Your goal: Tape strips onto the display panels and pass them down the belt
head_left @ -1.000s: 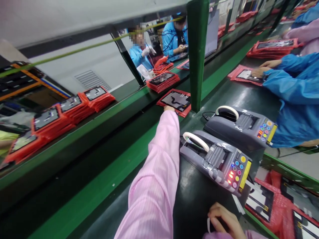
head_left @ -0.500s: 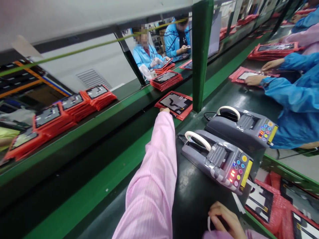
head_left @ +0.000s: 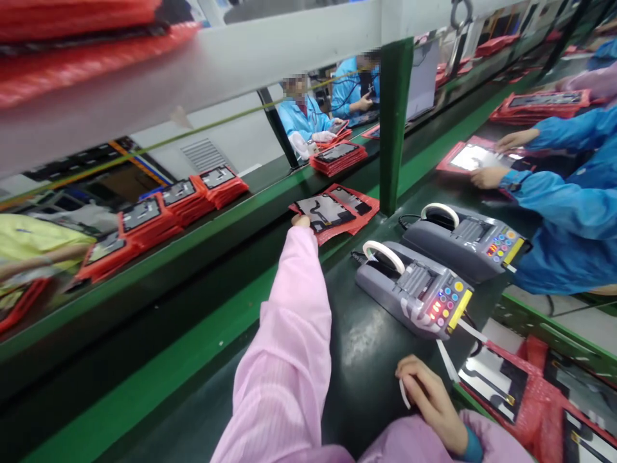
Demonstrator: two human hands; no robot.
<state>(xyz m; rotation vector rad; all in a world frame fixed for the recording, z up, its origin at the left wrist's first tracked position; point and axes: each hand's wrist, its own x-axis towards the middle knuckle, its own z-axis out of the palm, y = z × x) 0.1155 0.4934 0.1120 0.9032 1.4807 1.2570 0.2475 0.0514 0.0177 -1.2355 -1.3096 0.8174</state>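
Stretched far forward, my left hand (head_left: 301, 220) has its fingers closed on the near-left edge of a flat grey-and-black panel (head_left: 324, 211) lying on red bubble wrap. A second similar panel (head_left: 354, 200) lies partly under it, next to the green post. My right hand (head_left: 429, 392) is low in front of me, with thumb and fingers pinching a short strip of white tape (head_left: 403, 393). Ahead of that hand stands a grey tape dispenser (head_left: 414, 289) with a white roll and lit digits. Another white strip (head_left: 448, 361) hangs near its front.
A second tape dispenser (head_left: 465, 241) stands behind the first. The green post (head_left: 396, 128) rises beside the panels. Red-wrapped panels (head_left: 496, 379) fill a bin at right. Stacked panels (head_left: 178, 193) line the far ledge. A co-worker's blue sleeves (head_left: 559, 186) are at right.
My left hand has drawn one red-wrapped panel leftward, exposing another beside it. My right hand still pinches the tape strip. The view has shifted, showing red packs at the upper left.
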